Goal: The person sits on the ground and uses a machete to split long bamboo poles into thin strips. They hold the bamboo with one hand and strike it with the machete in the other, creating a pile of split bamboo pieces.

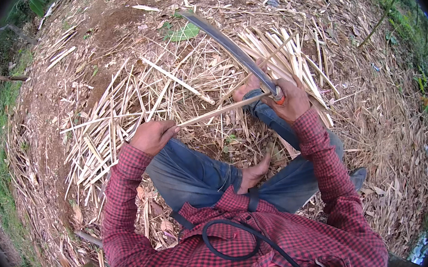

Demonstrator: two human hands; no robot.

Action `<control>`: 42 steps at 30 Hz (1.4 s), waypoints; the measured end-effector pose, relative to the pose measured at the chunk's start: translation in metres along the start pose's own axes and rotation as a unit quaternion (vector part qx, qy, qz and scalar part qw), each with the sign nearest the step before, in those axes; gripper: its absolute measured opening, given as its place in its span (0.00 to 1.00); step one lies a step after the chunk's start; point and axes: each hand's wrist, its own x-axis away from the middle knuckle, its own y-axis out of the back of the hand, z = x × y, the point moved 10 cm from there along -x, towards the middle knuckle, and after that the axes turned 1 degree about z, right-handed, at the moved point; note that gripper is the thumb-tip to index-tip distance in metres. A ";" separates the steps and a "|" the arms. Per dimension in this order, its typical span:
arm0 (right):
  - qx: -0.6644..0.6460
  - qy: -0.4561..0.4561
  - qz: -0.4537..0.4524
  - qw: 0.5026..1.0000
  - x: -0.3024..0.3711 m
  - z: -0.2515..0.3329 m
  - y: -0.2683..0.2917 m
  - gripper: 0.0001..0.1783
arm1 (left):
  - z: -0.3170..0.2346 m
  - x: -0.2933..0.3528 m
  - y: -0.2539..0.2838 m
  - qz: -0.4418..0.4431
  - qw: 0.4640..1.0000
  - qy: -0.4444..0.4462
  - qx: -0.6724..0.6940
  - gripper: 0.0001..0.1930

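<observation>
My left hand is closed, pinching the near end of a thin pale split-wood strip, perhaps bamboo. That strip runs rightward and slightly up to the base of a long curved machete blade. My right hand grips the machete by its handle, of which a bit of orange shows. From there the blade points up and to the left, away from me. The strip's far end meets the blade close to my right fingers; whether those fingers also touch the strip I cannot make out.
Split strips lie in a loose heap to the left and a bundle at the far right. I sit with legs bent, a bare foot between them. Dry litter covers the ground, with a green leaf ahead. A black cord hangs over my shirt.
</observation>
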 end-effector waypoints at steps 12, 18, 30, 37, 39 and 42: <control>-0.034 0.027 0.171 0.984 0.046 0.042 -0.069 0.22 | -0.035 0.008 -0.015 -0.215 0.963 0.101 0.130 0.14; 0.004 0.042 0.176 0.983 0.040 0.036 -0.069 0.23 | -0.049 0.017 -0.014 -0.223 0.964 0.121 0.074 0.12; 0.117 -0.162 0.114 0.973 -0.006 -0.086 -0.004 0.16 | -0.047 0.068 -0.018 -0.214 0.959 0.113 0.145 0.11; -0.211 -0.268 -0.028 0.940 0.027 -0.164 0.012 0.11 | 0.140 0.160 -0.011 -0.356 0.856 0.374 0.002 0.16; -0.434 -0.309 -0.003 0.846 0.045 -0.144 -0.002 0.10 | 0.189 0.188 0.000 -0.345 0.783 0.468 -0.221 0.22; -0.520 -0.309 -0.059 0.794 0.071 -0.124 -0.010 0.10 | 0.162 0.138 0.026 -0.377 0.802 0.419 -0.199 0.28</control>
